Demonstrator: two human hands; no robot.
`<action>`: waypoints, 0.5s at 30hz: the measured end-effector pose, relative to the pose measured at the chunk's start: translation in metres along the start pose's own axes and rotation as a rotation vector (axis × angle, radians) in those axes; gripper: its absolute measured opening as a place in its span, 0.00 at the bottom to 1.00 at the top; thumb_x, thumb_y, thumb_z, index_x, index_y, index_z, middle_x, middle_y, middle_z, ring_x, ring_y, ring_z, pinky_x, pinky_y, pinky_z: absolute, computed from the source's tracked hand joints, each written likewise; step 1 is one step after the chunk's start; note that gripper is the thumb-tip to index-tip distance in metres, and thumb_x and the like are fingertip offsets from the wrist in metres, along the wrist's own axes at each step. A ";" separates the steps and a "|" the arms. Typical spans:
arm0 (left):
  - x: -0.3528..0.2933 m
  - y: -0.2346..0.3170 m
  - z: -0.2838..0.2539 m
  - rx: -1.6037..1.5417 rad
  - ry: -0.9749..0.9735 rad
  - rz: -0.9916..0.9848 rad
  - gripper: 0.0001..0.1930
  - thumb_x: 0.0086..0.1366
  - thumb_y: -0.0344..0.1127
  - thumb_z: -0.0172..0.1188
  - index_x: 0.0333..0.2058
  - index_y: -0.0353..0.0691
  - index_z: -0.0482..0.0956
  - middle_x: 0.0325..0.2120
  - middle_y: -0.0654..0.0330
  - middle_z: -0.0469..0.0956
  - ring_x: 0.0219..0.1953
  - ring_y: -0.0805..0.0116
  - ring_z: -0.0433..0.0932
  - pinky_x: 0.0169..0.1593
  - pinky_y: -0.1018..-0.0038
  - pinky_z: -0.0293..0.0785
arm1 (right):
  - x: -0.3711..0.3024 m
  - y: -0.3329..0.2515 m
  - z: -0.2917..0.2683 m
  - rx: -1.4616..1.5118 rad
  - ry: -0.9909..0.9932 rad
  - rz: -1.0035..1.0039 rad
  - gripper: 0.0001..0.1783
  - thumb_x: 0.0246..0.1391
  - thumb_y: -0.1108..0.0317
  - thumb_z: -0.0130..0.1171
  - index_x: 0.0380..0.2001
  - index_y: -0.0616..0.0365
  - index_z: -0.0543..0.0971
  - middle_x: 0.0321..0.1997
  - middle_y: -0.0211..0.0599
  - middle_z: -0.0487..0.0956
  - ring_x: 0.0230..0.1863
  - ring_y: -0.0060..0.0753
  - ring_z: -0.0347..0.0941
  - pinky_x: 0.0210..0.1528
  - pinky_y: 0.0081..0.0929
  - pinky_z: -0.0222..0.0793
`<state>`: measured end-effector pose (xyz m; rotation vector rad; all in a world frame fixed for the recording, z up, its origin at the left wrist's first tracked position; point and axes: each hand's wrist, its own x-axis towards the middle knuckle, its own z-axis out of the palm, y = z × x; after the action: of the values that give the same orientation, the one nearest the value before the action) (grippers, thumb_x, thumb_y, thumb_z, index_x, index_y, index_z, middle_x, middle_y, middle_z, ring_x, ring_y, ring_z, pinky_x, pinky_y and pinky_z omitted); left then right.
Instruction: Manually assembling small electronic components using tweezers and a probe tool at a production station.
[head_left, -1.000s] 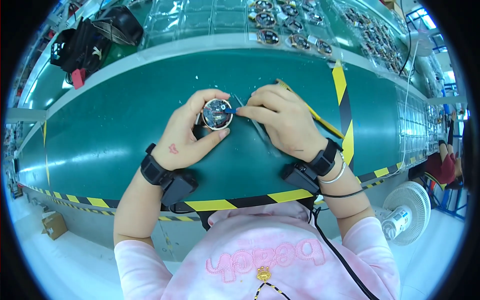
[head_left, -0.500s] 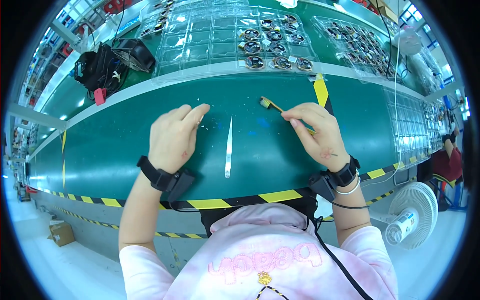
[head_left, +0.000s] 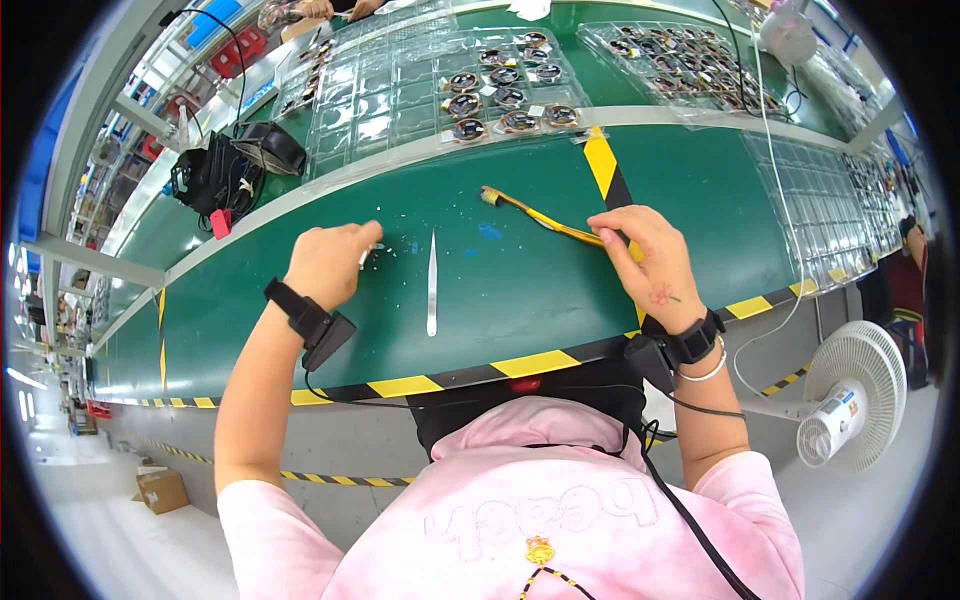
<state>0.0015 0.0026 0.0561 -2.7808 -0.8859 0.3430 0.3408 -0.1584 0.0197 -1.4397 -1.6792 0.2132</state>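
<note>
My right hand (head_left: 645, 255) pinches the handle end of a toothbrush (head_left: 545, 219) between thumb and fingers. The yellowish handle stretches left over the green bench, and the bristled head is at its far end. My left hand (head_left: 328, 262) is closed, with the fingers curled and turned inward. A small whitish bit shows at its fingertips, too small to name. Between the hands, silver tweezers (head_left: 432, 290) lie on the bench, pointed end away from me. White crumbs are scattered around the tweezers' tip and beside my left hand.
Beyond the bench's pale ledge lies a clear plastic tray (head_left: 395, 100) partly filled with round coil-like parts. Another filled tray (head_left: 680, 70) is at the far right. A black device (head_left: 215, 175) stands far left. Striped tape (head_left: 480, 372) edges the bench; a white fan (head_left: 850, 400) stands right.
The toothbrush sticks out farther from my right hand, held nearer its handle end. My left fingers have curled in more. The whole view has shifted.
</note>
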 end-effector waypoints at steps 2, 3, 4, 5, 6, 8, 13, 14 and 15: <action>-0.001 0.004 -0.004 -0.263 0.195 -0.144 0.18 0.51 0.25 0.62 0.42 0.42 0.71 0.32 0.58 0.79 0.36 0.59 0.80 0.37 0.66 0.74 | -0.004 0.000 0.008 -0.175 0.005 -0.043 0.10 0.52 0.75 0.60 0.39 0.58 0.80 0.38 0.39 0.80 0.37 0.42 0.78 0.42 0.30 0.73; -0.004 0.005 -0.007 -0.394 0.294 -0.219 0.19 0.52 0.26 0.64 0.44 0.43 0.71 0.34 0.59 0.80 0.37 0.62 0.81 0.39 0.68 0.75 | -0.005 0.000 0.012 -0.261 0.008 -0.069 0.10 0.52 0.74 0.61 0.39 0.58 0.79 0.39 0.40 0.80 0.37 0.43 0.77 0.42 0.31 0.73; -0.006 0.008 -0.006 -0.391 0.305 -0.214 0.19 0.52 0.26 0.64 0.44 0.43 0.71 0.34 0.59 0.80 0.37 0.62 0.81 0.39 0.68 0.75 | -0.007 0.004 0.016 -0.268 0.017 -0.074 0.10 0.52 0.74 0.61 0.39 0.58 0.79 0.39 0.40 0.80 0.37 0.43 0.77 0.42 0.31 0.73; -0.007 0.013 -0.002 -0.626 0.357 -0.204 0.21 0.52 0.25 0.65 0.45 0.42 0.71 0.35 0.60 0.80 0.38 0.65 0.80 0.41 0.71 0.75 | -0.009 0.010 0.020 -0.293 -0.001 -0.077 0.10 0.51 0.73 0.61 0.39 0.58 0.79 0.39 0.40 0.79 0.36 0.44 0.77 0.41 0.32 0.73; -0.008 0.018 0.003 -0.858 0.407 -0.189 0.23 0.51 0.24 0.67 0.47 0.42 0.71 0.36 0.61 0.79 0.38 0.68 0.80 0.43 0.73 0.74 | -0.010 0.015 0.025 -0.315 -0.016 -0.081 0.10 0.50 0.72 0.62 0.39 0.58 0.79 0.39 0.41 0.78 0.36 0.45 0.76 0.41 0.33 0.73; -0.010 0.027 0.011 -1.086 0.465 -0.159 0.25 0.51 0.23 0.68 0.48 0.42 0.71 0.37 0.62 0.78 0.39 0.70 0.79 0.45 0.75 0.74 | -0.011 0.016 0.032 -0.346 -0.020 -0.091 0.11 0.50 0.71 0.62 0.38 0.57 0.78 0.39 0.41 0.78 0.35 0.46 0.76 0.41 0.34 0.73; -0.003 0.042 0.026 -1.495 0.486 -0.032 0.27 0.53 0.20 0.66 0.51 0.40 0.69 0.41 0.64 0.76 0.44 0.76 0.76 0.48 0.79 0.72 | -0.007 -0.006 0.034 -0.154 -0.096 0.100 0.08 0.52 0.71 0.61 0.36 0.59 0.78 0.33 0.41 0.75 0.33 0.46 0.74 0.38 0.34 0.71; -0.002 0.043 0.028 -1.541 0.467 -0.021 0.27 0.53 0.19 0.66 0.51 0.40 0.68 0.41 0.64 0.76 0.44 0.76 0.76 0.49 0.79 0.72 | -0.006 -0.018 0.034 -0.108 -0.131 0.172 0.08 0.52 0.71 0.60 0.37 0.58 0.78 0.32 0.40 0.75 0.33 0.47 0.73 0.38 0.36 0.71; 0.000 0.044 0.029 -1.588 0.447 -0.010 0.27 0.53 0.19 0.66 0.51 0.40 0.68 0.42 0.64 0.76 0.45 0.76 0.76 0.49 0.79 0.72 | -0.007 -0.024 0.034 -0.061 -0.166 0.245 0.07 0.53 0.71 0.60 0.37 0.58 0.78 0.30 0.39 0.74 0.33 0.48 0.73 0.38 0.38 0.70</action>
<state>0.0169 -0.0290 0.0169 -3.7097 -1.3663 -1.6250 0.2995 -0.1587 0.0111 -1.7138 -1.6488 0.4307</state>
